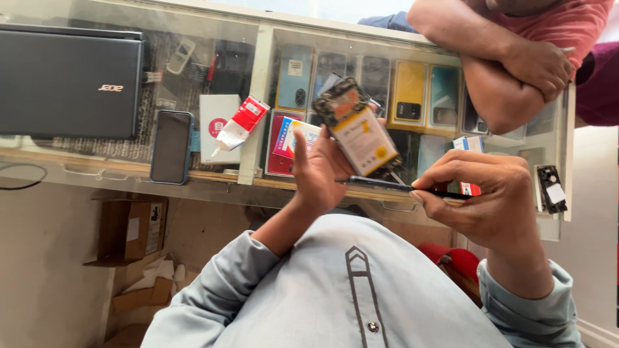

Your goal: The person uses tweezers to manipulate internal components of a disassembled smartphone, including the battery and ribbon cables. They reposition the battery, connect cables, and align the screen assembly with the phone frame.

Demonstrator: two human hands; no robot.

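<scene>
Left hand point(319, 171) gripped the opened phone point(358, 129) upright, battery side facing up for access. Right hand point(493, 200) pinched a thin black tool point(400, 187) just under the phone. Beyond: glue tube point(240, 124), black phone point(171, 146), laptop point(68, 80) on the glass table point(258, 96); another person's folded arms point(509, 71) farther off, blocking nothing.

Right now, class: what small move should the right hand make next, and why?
Probably slide the thin black tool in the right hand further along the edge of the opened phone held by the left hand: its tip already sits at that edge.
</scene>
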